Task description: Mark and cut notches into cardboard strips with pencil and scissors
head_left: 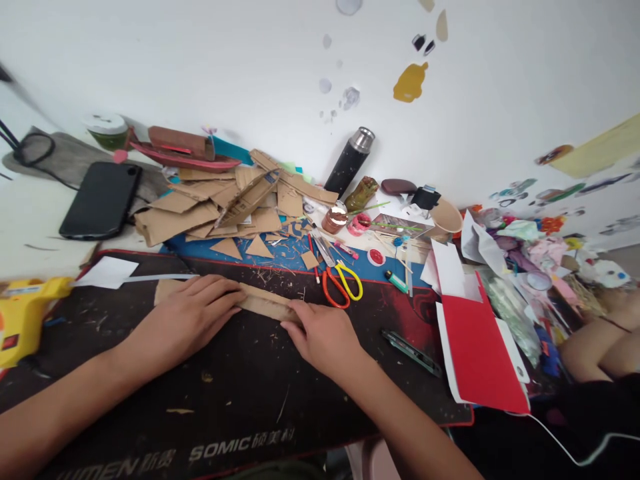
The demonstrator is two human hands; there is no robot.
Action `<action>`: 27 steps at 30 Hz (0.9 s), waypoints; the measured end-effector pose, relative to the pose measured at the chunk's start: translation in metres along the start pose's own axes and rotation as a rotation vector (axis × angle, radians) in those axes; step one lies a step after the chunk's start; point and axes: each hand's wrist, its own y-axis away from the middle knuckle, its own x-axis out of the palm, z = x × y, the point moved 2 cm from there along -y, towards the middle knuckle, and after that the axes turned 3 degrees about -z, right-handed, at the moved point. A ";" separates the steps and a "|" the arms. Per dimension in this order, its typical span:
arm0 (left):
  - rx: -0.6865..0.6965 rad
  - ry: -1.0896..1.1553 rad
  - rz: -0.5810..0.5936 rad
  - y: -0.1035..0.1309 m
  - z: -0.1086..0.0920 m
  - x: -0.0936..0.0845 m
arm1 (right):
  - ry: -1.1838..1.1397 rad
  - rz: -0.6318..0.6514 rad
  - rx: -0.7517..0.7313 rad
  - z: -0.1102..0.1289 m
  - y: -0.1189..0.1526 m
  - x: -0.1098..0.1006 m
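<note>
A narrow folded strip of brown cardboard [265, 303] lies on the dark desk mat [250, 393]. My left hand [200, 310] covers its left part, fingers together and curled over it; the thumb is hidden. At the strip's right end, my right hand [325, 333] pinches the cardboard between thumb and fingers. Just right of the strip rest scissors [336, 288] with one orange and one yellow handle loop. A dark utility knife [411, 351] lies farther right. On the left are a yellow glue gun [30, 313] and a white paper piece [107, 272].
Cardboard scraps [200, 207] are heaped at the back, near a red model boat [185, 153] and a black phone [103, 200]. A black thermos [350, 160] leans by the wall. Paint pots [335, 219] stand below it. A red box [483, 353] lies right, near another person's arm [595, 333].
</note>
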 end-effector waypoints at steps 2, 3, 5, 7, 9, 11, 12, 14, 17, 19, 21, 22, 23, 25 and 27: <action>-0.016 0.002 -0.003 0.001 0.001 0.001 | -0.012 0.000 0.007 0.000 0.001 0.003; -0.020 -0.005 -0.007 0.001 0.001 0.001 | -0.016 -0.002 0.010 -0.001 0.001 0.005; -0.014 -0.028 -0.014 0.001 0.000 0.001 | -0.023 -0.014 0.010 -0.003 0.001 0.008; 0.002 -0.055 -0.021 0.001 -0.002 0.000 | -0.026 -0.031 0.005 -0.005 0.002 0.011; 0.011 -0.085 -0.037 0.001 -0.003 0.000 | -0.023 -0.040 0.003 -0.007 0.001 0.013; 0.006 -0.118 -0.059 0.003 -0.004 0.000 | -0.017 -0.040 0.004 -0.008 0.001 0.014; 0.004 -0.132 -0.066 0.004 -0.004 0.000 | -0.014 -0.038 0.005 -0.007 0.000 0.014; 0.019 -0.152 -0.066 0.007 -0.005 -0.001 | -0.009 -0.034 0.007 -0.007 -0.001 0.013; 0.071 -0.183 -0.053 0.009 -0.008 -0.002 | -0.009 -0.028 0.014 -0.006 -0.001 0.013; 0.109 -0.217 -0.053 0.008 -0.012 -0.004 | -0.016 -0.026 0.012 -0.006 -0.001 0.013; 0.148 -0.243 -0.059 0.007 -0.016 -0.005 | -0.022 -0.024 0.008 -0.005 -0.001 0.013; 0.165 -0.250 -0.062 0.007 -0.017 -0.005 | -0.022 -0.022 0.008 -0.005 -0.001 0.013; 0.174 -0.250 -0.062 0.007 -0.019 -0.004 | -0.020 -0.018 0.010 -0.005 -0.001 0.013; 0.180 -0.237 -0.060 0.007 -0.021 -0.003 | -0.016 -0.004 0.017 -0.005 -0.002 0.012; 0.183 -0.228 -0.046 0.008 -0.022 -0.002 | -0.016 0.010 0.024 -0.004 -0.003 0.010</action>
